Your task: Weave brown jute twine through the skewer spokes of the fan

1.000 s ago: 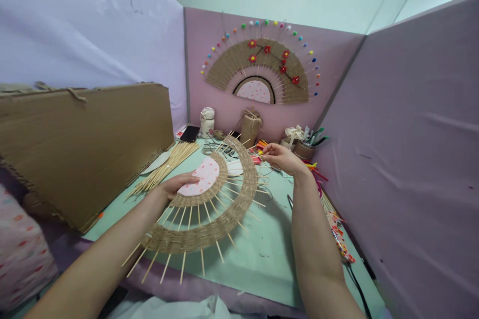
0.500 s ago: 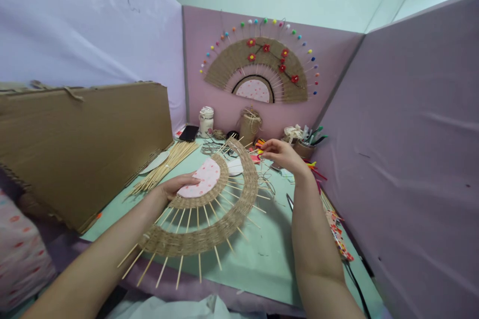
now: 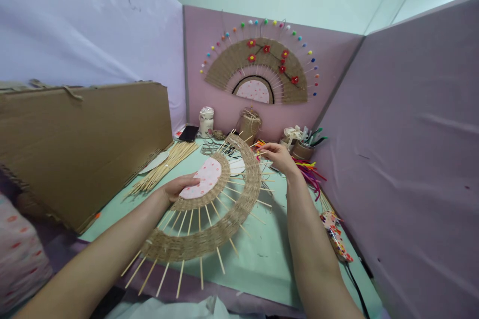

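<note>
A half-round woven fan point(image 3: 224, 214) of jute twine and bamboo sticks lies tilted over the green table point(image 3: 262, 254). My left hand point(image 3: 177, 187) grips its pink dotted centre point(image 3: 204, 177), thumb on top. My right hand point(image 3: 277, 155) is at the fan's far right edge, fingers pinched around a stick tip or a strand of twine; I cannot make out which.
A finished fan with coloured beads and red flowers point(image 3: 262, 67) hangs on the pink back wall. A cardboard sheet point(image 3: 82, 144) leans at the left beside a bundle of loose sticks point(image 3: 168, 164). A jar point(image 3: 206, 120), twine spool point(image 3: 250, 124), tool cup point(image 3: 303, 147) and coloured strips point(image 3: 310, 169) crowd the back.
The fan has shifted slightly right and away from me. My right hand has moved a little left, staying at the fan's far rim. My left hand keeps its hold.
</note>
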Tool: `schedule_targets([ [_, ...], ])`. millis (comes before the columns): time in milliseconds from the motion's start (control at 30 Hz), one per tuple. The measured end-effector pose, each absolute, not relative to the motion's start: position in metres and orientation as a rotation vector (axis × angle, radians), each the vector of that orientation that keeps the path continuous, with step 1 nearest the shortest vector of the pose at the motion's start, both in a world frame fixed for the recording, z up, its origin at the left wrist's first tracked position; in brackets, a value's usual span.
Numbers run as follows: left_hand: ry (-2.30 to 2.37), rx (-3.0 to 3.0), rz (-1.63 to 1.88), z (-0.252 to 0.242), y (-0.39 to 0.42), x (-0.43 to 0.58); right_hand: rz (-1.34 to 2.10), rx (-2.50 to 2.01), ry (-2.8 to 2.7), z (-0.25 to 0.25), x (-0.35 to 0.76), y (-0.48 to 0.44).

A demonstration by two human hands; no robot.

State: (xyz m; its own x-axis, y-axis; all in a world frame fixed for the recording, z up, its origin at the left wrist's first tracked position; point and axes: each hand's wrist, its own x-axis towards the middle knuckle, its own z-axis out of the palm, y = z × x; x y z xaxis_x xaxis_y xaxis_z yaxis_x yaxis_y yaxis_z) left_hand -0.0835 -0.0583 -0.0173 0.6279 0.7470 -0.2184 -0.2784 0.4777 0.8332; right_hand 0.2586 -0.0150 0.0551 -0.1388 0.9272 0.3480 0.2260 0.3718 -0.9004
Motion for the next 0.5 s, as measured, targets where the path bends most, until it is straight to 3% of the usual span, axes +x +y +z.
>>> schedule_targets([
  [500, 0.628, 0.857, 0.636, -0.02, -0.06, -0.081, 0.894, -1.088, -1.777, 0.049, 0.249, -0.012],
])
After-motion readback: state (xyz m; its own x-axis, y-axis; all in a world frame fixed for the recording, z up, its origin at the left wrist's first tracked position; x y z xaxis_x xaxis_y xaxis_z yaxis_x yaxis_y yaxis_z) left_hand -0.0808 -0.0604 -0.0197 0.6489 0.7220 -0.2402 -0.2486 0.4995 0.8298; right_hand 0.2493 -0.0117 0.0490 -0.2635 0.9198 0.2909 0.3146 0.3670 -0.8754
